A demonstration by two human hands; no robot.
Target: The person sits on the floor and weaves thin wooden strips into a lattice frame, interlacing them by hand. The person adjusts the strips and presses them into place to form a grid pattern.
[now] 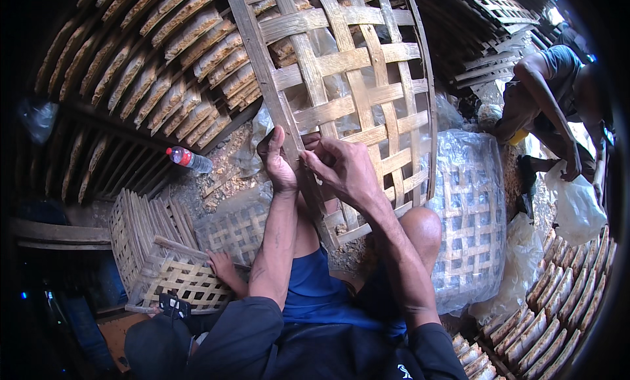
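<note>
A woven bamboo tray (348, 59) with a wooden edge stands tilted in front of me, above my knees. My left hand (282, 163) is closed around its left edge, with the thumb pointing up and the fingers partly hidden behind the slat. Against that same edge, the fingers of my right hand (348, 170) are pinched together. Whether a small piece lies between those fingertips is hidden. Just right of my knee stands a bamboo tray wrapped in clear plastic (469, 216), and another plastic-covered tray (233, 226) lies beyond my left forearm.
Racks of pale slabs (190, 36) fill the far left, with more slabs (545, 314) at lower right. A red-capped bottle (189, 160) lies on the littered floor. At left, a co-worker's hand (225, 268) touches stacked trays (147, 259). Another person (548, 85) handles a plastic bag (577, 206).
</note>
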